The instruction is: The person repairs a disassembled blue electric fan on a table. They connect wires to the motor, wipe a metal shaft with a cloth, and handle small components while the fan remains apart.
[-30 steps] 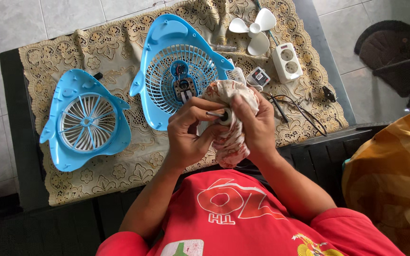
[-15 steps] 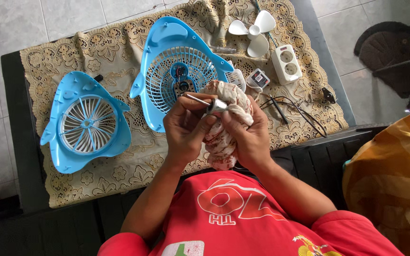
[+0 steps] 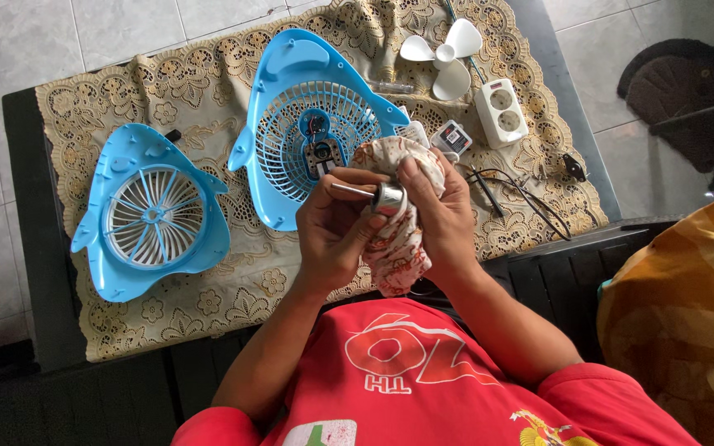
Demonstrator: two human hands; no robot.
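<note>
Left hand: pinching the motor rotor by its shaft, steadying it.
Right hand: gripping the patterned rag, wrapping it around the rotor for wiping.

A dark table carries a beige lace cloth, on which lie two blue fan shells, a white propeller, a white socket block and black wires.
</note>
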